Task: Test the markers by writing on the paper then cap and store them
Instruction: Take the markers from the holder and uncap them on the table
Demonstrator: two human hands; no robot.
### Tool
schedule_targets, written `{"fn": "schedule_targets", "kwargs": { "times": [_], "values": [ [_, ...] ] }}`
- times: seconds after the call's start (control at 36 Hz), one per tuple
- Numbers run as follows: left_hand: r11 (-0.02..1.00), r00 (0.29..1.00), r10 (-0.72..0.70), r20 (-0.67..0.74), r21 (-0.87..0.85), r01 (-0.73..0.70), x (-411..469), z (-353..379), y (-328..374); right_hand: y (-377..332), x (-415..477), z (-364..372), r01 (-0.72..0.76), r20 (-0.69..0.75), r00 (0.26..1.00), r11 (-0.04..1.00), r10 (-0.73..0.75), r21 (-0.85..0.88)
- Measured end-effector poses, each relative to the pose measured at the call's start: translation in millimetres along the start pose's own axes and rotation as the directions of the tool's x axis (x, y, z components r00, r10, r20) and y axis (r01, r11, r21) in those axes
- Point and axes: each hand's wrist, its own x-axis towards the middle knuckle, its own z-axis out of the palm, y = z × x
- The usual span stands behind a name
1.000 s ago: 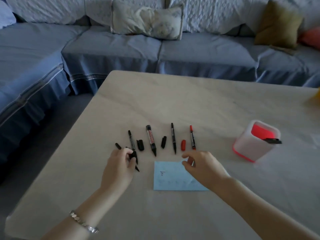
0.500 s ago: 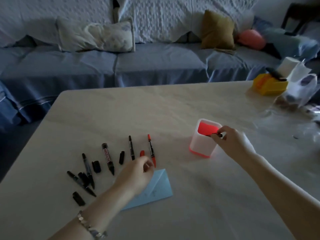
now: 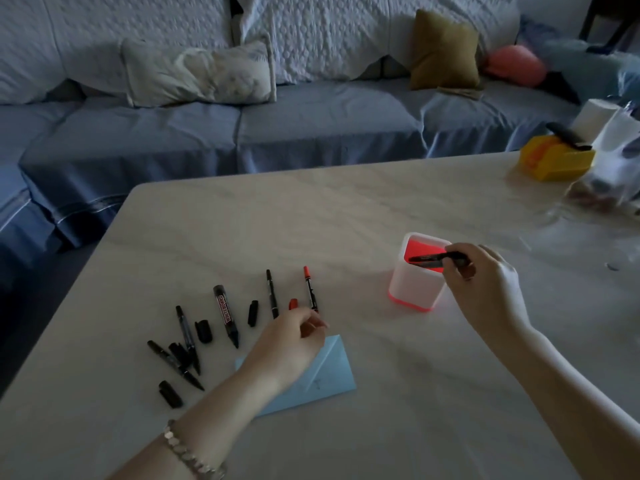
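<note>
The right hand point(image 3: 491, 289), having left the paper point(image 3: 332, 375), is now pinching a black marker point(image 3: 436, 258) at the holder point(image 3: 415, 282), three o'clock, likely storing it, while the left hand point(image 3: 287, 344) is reaching, loosely curled and empty, toward the red marker point(image 3: 310, 289).

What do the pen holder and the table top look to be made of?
Pen holder: probably plastic, with milky, see-through white walls through which the red inside and base glow. Table top: pale with faint veining and a soft sheen, like polished marble or a marble-look laminate; the picture cannot settle which.
</note>
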Motion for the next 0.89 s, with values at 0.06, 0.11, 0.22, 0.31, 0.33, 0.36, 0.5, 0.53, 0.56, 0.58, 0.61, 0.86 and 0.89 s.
{"fn": "schedule_targets", "kwargs": {
  "times": [0.06, 0.11, 0.22, 0.31, 0.33, 0.36, 0.5, 0.53, 0.56, 0.58, 0.61, 0.86, 0.89],
  "values": [
    [1.000, 1.000, 0.015, -0.006, 0.011, -0.015, -1.5, 0.3, 0.7, 0.9, 0.0, 2.8, -0.009, 0.022, 1.000, 1.000, 0.010, -0.013],
    [1.000, 1.000, 0.021, -0.017, 0.012, -0.021, -2.7, -0.2, 0.9, 0.6, 0.3, 4.3, -0.018, 0.024, 1.000, 1.000, 0.019, -0.025],
    [1.000, 1.000, 0.012, -0.023, 0.010, -0.012, -3.0, -3.2, 1.6, -0.7, 1.4, 5.7, -0.018, 0.039, 0.999, 0.999, 0.020, -0.038],
    [1.000, 1.000, 0.010, -0.021, 0.013, -0.010, -3.1, -3.5, 2.5, 0.2, 2.7, 7.1, -0.022, 0.076, 0.997, 0.995, 0.029, -0.095],
    [1.000, 1.000, 0.014, -0.018, 0.017, -0.013, -3.2, -3.1, 2.5, 0.2, 3.7, 7.6, -0.016, 0.076, 0.997, 0.994, 0.024, -0.110],
    [1.000, 1.000, 0.018, -0.017, 0.020, -0.018, -2.9, -2.5, 2.1, 0.3, 4.9, 7.8, -0.008, 0.070, 0.997, 0.993, 0.016, -0.118],
    [0.999, 1.000, 0.023, -0.005, 0.024, -0.023, -0.9, -1.2, -0.6, -0.7, 7.3, 6.9, 0.058, -0.040, 0.997, 0.984, -0.066, -0.171],
    [0.999, 1.000, 0.026, -0.004, 0.027, -0.026, -0.2, -1.2, -0.5, -2.8, 6.7, 5.8, 0.080, -0.078, 0.992, 0.982, -0.095, -0.173],
    [0.999, 1.000, 0.031, -0.003, 0.039, -0.030, 0.4, -1.3, 0.1, -5.7, 5.8, 4.0, 0.116, -0.118, 0.984, 0.979, -0.137, -0.169],
    [0.998, 0.999, 0.035, 0.000, 0.051, -0.035, 1.1, -1.5, 1.3, -8.8, 4.3, 2.4, 0.163, -0.154, 0.970, 0.974, -0.187, -0.158],
    [0.998, 0.999, 0.038, 0.006, 0.054, -0.039, 1.5, -1.9, 3.1, -13.0, 1.8, 0.9, 0.216, -0.180, 0.954, 0.966, -0.240, -0.144],
    [0.819, 0.969, -0.044, 0.244, -0.546, 0.175, -0.6, -1.9, 34.9, -55.3, -59.0, 29.5, 0.699, -0.142, 0.711, 0.714, -0.689, 0.037],
    [0.795, 0.965, -0.031, 0.262, -0.579, 0.182, -1.5, -2.2, 34.8, -57.4, -66.0, 36.3, 0.724, -0.119, 0.689, 0.687, -0.715, 0.063]
  ]
}}
